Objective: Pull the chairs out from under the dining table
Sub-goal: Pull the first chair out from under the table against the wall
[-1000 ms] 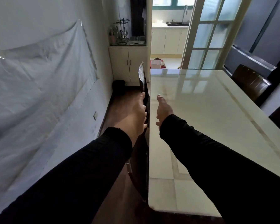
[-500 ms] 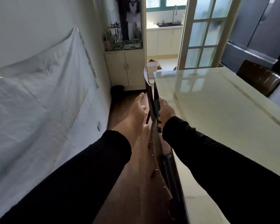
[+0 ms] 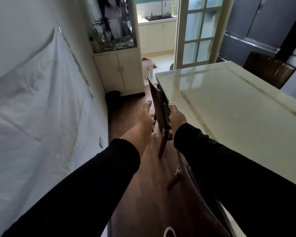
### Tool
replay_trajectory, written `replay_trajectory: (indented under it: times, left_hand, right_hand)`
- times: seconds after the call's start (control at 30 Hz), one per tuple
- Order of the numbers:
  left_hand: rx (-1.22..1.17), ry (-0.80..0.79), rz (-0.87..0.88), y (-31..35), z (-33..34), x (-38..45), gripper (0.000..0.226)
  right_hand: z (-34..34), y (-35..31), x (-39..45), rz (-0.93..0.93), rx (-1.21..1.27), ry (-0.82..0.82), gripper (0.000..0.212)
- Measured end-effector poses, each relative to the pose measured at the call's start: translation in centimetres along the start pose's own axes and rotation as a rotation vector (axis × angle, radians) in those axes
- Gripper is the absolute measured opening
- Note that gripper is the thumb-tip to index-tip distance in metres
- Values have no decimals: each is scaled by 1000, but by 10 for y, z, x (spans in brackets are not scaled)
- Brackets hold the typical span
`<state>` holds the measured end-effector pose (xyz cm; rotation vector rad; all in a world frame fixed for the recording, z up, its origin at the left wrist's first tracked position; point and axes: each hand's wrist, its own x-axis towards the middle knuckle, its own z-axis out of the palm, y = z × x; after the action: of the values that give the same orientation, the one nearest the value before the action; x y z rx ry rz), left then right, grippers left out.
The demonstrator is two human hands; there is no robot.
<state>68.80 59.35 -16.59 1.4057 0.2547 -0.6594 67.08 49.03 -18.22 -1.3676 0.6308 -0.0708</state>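
Observation:
A dark wooden chair (image 3: 158,101) stands edge-on at the left long side of the glossy cream dining table (image 3: 229,108), one leg showing below my hands. My left hand (image 3: 143,120) holds the outer side of its back, thumb up. On the table side of that back is my right hand (image 3: 176,118), fingers wrapped around it. A narrow gap lies between the chair back and the table edge. A second dark chair (image 3: 203,211) sits closer to me under my right arm. A third chair (image 3: 268,71) is tucked in at the table's far right side.
The strip of wooden floor (image 3: 135,185) between table and left wall is narrow. A white sheet (image 3: 32,108) hangs on that wall. Ahead stand a cream cabinet (image 3: 118,71), a black bin (image 3: 113,98), a white bin (image 3: 148,65) and a glass door (image 3: 198,31).
Both hands have closed on the chair back and the chair has come away from the table edge toward the wall. Its leg now shows. My view has shifted back and left.

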Motion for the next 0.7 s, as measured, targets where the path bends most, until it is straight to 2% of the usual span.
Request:
replay_trajectory:
  times: [0.1, 0.2, 0.53, 0.6, 0.7]
  left_hand:
    - [20, -18, 15, 16, -3, 24, 81]
    - [11, 19, 7, 30, -8, 49, 72]
    - [32, 31, -36, 82, -9, 132, 76]
    - [63, -4, -47, 87, -5, 146, 79]
    - [85, -29, -62, 100, -4, 177, 68]
  right_hand:
    - [10, -6, 33, -16, 14, 21, 46]
    - [21, -11, 70, -11, 29, 20, 42]
    - [50, -33, 157, 36, 22, 62, 41]
    - [52, -35, 170, 34, 25, 81, 43]
    - [56, -41, 197, 23, 29, 115, 58]
